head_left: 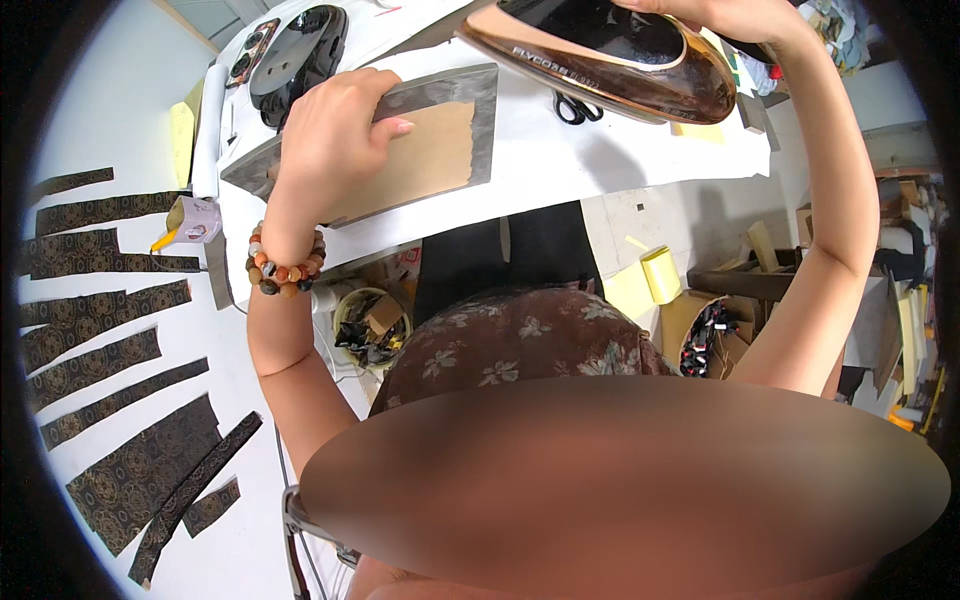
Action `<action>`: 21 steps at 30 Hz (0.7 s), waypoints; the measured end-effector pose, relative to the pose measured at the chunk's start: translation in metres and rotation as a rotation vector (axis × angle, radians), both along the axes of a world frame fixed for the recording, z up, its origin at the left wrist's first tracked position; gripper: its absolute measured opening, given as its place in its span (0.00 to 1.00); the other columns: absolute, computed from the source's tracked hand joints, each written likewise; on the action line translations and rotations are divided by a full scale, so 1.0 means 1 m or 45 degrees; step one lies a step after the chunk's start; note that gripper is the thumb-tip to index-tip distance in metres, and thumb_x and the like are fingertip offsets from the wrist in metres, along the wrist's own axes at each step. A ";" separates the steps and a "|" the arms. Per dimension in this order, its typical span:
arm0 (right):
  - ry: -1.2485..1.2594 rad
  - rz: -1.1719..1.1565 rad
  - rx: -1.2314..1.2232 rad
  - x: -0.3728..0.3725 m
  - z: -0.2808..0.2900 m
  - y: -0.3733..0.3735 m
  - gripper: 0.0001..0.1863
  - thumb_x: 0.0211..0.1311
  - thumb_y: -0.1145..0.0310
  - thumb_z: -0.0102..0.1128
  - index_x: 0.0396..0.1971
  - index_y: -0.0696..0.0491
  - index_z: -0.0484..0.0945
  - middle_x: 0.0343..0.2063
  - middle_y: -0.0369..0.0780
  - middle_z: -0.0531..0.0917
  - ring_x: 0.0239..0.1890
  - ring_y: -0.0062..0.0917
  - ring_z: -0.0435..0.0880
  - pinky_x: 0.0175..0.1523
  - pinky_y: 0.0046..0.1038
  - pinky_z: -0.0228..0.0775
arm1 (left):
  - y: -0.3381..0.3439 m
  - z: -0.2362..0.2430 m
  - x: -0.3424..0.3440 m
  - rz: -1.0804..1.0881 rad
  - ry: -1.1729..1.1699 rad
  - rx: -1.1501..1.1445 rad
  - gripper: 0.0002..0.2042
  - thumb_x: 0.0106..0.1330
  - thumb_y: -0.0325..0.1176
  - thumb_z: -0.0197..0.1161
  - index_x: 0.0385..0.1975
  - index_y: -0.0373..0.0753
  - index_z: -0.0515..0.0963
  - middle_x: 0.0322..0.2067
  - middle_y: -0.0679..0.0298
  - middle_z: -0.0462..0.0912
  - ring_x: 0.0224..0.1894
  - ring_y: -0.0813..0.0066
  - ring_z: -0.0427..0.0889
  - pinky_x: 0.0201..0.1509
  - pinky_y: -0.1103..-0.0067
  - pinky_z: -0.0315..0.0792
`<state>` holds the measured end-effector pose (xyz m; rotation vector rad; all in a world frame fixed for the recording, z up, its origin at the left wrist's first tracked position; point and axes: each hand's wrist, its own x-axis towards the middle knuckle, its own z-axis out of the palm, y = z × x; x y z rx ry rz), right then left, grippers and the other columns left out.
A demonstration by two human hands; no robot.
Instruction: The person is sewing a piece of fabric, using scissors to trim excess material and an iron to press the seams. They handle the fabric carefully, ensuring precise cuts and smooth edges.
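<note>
My right hand (715, 15) is closed on the handle of a clothes iron (640, 75), black with a copper-coloured side, lifted above the table's right part; its fingers are partly cut off by the upper edge. My left hand (335, 135) lies on a dark grey fabric piece (485, 125) with a tan paper-like panel (440, 150) on it. The left thumb stands apart from the bent fingers, near the panel's upper edge. Beaded bracelets (285, 265) circle my left wrist. Black-handled scissors (578, 107) lie on the table, below the iron in view.
A white-covered table (540, 160) spans the front. A black iron base (300, 65) and a phone (253, 52) lie at its far left. Patterned dark fabric strips (120, 375) spread over the left white surface. A small cup (192, 220), a bin (372, 325) and a cardboard box (715, 325) stand nearby.
</note>
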<state>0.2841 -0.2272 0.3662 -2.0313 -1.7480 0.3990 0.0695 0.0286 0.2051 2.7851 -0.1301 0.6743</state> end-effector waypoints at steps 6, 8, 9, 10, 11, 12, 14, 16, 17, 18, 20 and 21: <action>-0.040 0.167 -0.067 0.012 -0.006 0.021 0.21 0.66 0.58 0.70 0.50 0.57 0.81 0.43 0.43 0.86 0.48 0.30 0.84 0.57 0.32 0.74 | -0.009 0.001 0.002 0.051 -0.043 -0.034 0.27 0.53 0.30 0.78 0.48 0.39 0.67 0.23 0.56 0.79 0.30 0.50 0.82 0.33 0.68 0.73; -0.148 0.224 -0.066 0.009 -0.003 0.030 0.20 0.65 0.59 0.69 0.48 0.58 0.80 0.41 0.44 0.86 0.45 0.33 0.85 0.53 0.33 0.76 | -0.011 -0.001 0.001 0.053 -0.099 -0.054 0.29 0.52 0.30 0.79 0.48 0.39 0.65 0.22 0.57 0.78 0.28 0.51 0.82 0.30 0.68 0.73; -0.209 0.284 -0.036 0.008 -0.002 0.036 0.19 0.65 0.60 0.69 0.47 0.58 0.80 0.40 0.45 0.86 0.43 0.34 0.85 0.51 0.33 0.76 | -0.012 0.000 0.000 0.070 -0.104 -0.067 0.29 0.51 0.31 0.79 0.48 0.38 0.65 0.23 0.57 0.79 0.28 0.52 0.82 0.30 0.69 0.73; -0.239 0.307 -0.037 0.005 -0.002 0.041 0.18 0.65 0.60 0.69 0.46 0.58 0.80 0.38 0.45 0.86 0.42 0.34 0.86 0.50 0.33 0.77 | -0.013 0.001 -0.002 0.089 -0.107 -0.079 0.30 0.51 0.31 0.79 0.48 0.38 0.66 0.23 0.57 0.79 0.27 0.52 0.83 0.30 0.69 0.74; -0.254 0.291 -0.073 -0.003 0.000 0.046 0.18 0.65 0.60 0.69 0.45 0.58 0.80 0.36 0.46 0.85 0.40 0.35 0.86 0.48 0.34 0.76 | -0.013 -0.001 -0.003 0.081 -0.147 -0.069 0.30 0.51 0.31 0.80 0.48 0.38 0.65 0.24 0.56 0.79 0.28 0.53 0.83 0.30 0.69 0.74; -0.305 0.200 -0.146 -0.015 0.011 0.040 0.18 0.65 0.60 0.69 0.43 0.58 0.79 0.34 0.46 0.84 0.38 0.35 0.85 0.45 0.34 0.76 | -0.012 -0.004 0.010 -0.002 -0.221 -0.087 0.30 0.51 0.32 0.80 0.48 0.37 0.65 0.25 0.56 0.79 0.28 0.53 0.84 0.31 0.69 0.75; -0.326 0.110 -0.279 -0.039 0.020 0.051 0.17 0.65 0.60 0.70 0.41 0.59 0.79 0.31 0.47 0.83 0.35 0.35 0.85 0.42 0.34 0.75 | -0.010 -0.007 0.008 0.031 -0.223 -0.077 0.31 0.50 0.32 0.80 0.48 0.37 0.65 0.26 0.56 0.80 0.30 0.54 0.85 0.32 0.70 0.75; -0.399 0.261 -0.086 -0.029 0.007 0.047 0.19 0.64 0.59 0.71 0.44 0.58 0.80 0.33 0.45 0.84 0.36 0.32 0.85 0.41 0.32 0.75 | -0.008 -0.008 0.002 0.125 -0.154 -0.065 0.31 0.50 0.33 0.81 0.48 0.38 0.65 0.28 0.55 0.81 0.31 0.55 0.86 0.32 0.71 0.76; -0.433 0.387 0.100 -0.016 -0.004 0.047 0.19 0.64 0.58 0.72 0.45 0.57 0.80 0.34 0.44 0.85 0.36 0.31 0.84 0.41 0.32 0.76 | -0.009 -0.009 -0.006 0.160 -0.159 -0.045 0.31 0.50 0.33 0.81 0.48 0.38 0.65 0.27 0.56 0.81 0.31 0.56 0.86 0.32 0.71 0.76; -0.464 0.346 0.190 -0.015 -0.001 0.031 0.20 0.64 0.58 0.72 0.46 0.57 0.80 0.35 0.43 0.85 0.36 0.29 0.84 0.41 0.31 0.76 | -0.011 -0.010 0.006 0.082 -0.213 -0.060 0.31 0.50 0.33 0.81 0.48 0.38 0.66 0.27 0.57 0.81 0.31 0.56 0.86 0.32 0.71 0.76; -0.196 0.030 0.199 -0.008 0.005 0.009 0.21 0.64 0.58 0.72 0.48 0.58 0.81 0.37 0.40 0.86 0.39 0.24 0.84 0.45 0.28 0.77 | -0.017 -0.006 0.003 0.048 -0.246 -0.054 0.30 0.49 0.32 0.81 0.48 0.39 0.66 0.25 0.59 0.80 0.30 0.57 0.86 0.30 0.72 0.75; -0.049 -0.142 0.236 -0.005 0.008 -0.003 0.21 0.65 0.58 0.73 0.48 0.58 0.82 0.38 0.38 0.86 0.41 0.21 0.83 0.47 0.26 0.77 | -0.018 -0.005 0.003 0.032 -0.258 -0.051 0.30 0.49 0.32 0.81 0.47 0.40 0.67 0.24 0.60 0.79 0.29 0.58 0.85 0.30 0.72 0.74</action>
